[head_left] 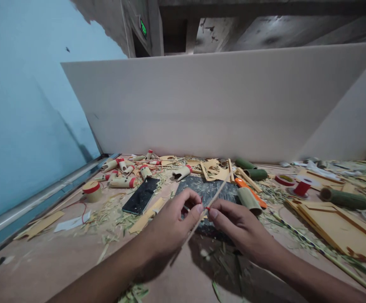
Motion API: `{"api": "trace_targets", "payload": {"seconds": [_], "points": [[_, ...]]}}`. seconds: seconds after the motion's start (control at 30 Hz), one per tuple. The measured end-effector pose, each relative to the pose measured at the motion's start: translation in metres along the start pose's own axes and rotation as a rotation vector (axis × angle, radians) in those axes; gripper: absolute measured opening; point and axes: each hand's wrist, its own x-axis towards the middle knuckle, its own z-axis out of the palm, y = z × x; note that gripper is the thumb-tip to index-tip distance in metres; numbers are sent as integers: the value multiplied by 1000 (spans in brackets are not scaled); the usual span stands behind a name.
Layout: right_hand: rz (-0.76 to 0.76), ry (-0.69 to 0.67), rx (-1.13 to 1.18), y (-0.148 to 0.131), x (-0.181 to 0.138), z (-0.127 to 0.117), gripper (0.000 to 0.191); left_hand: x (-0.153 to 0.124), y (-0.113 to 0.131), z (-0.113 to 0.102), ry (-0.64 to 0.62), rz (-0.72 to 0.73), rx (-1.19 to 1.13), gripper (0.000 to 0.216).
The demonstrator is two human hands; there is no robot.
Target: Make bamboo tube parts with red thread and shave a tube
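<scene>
A thin, pale bamboo strip runs diagonally between my two hands, above a dark, scuffed board. Red string crosses the strip at the middle, with a short end sticking up. My left hand is closed, thumb and forefinger pinching the string beside the strip. From the other side my right hand pinches the string close to the strip, its fingertips nearly meeting the left ones. The fingers partly hide where string and strip touch.
A black phone lies left of the board, and an orange-handled cutter right of it. Bamboo tubes with red ends sit back left. A red string spool and wooden panels are at right. Shavings litter the table.
</scene>
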Motion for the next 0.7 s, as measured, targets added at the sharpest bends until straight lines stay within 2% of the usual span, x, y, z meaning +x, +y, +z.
{"api": "trace_targets", "payload": {"seconds": [0.2,0.4,0.6,0.7], "points": [[35,-13,33,-4,3,-4,31,0,4,-9,-71,97,94,26],[35,-24,32,-1,3,-4,32,2,8,-11,-89,83,163,23],[34,-34,3,-1,3,-7,31,5,6,-12,-148,253,405,29],[83,-47,70,-4,3,-8,36,6,3,-13,-150,353,491,32]]}}
